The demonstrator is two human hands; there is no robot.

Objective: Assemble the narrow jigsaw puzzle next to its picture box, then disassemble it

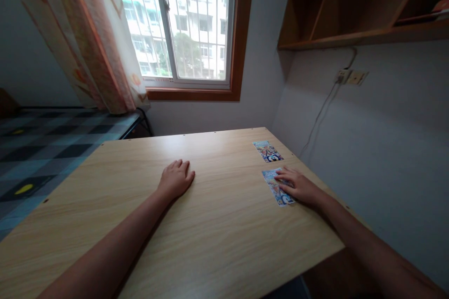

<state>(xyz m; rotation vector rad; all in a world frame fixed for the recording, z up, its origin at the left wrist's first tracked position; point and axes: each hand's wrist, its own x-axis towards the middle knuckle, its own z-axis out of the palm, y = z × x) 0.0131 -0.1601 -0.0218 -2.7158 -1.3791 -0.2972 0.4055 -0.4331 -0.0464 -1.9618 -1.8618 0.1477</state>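
My left hand lies palm down on the wooden table, its fingers loosely apart and nothing in it. At the right side, my right hand rests with fingers stretched over a colourful printed card or packet, covering part of it. Whether this piece is a flat card or a thin packet I cannot tell. A second, similar printed piece lies just beyond it, apart from both hands, near the table's far right corner.
The table's right edge runs close to a wall with a socket and a hanging cable. A wooden shelf juts out above. To the left stand a bed with a checked cover and a curtain beside the window.
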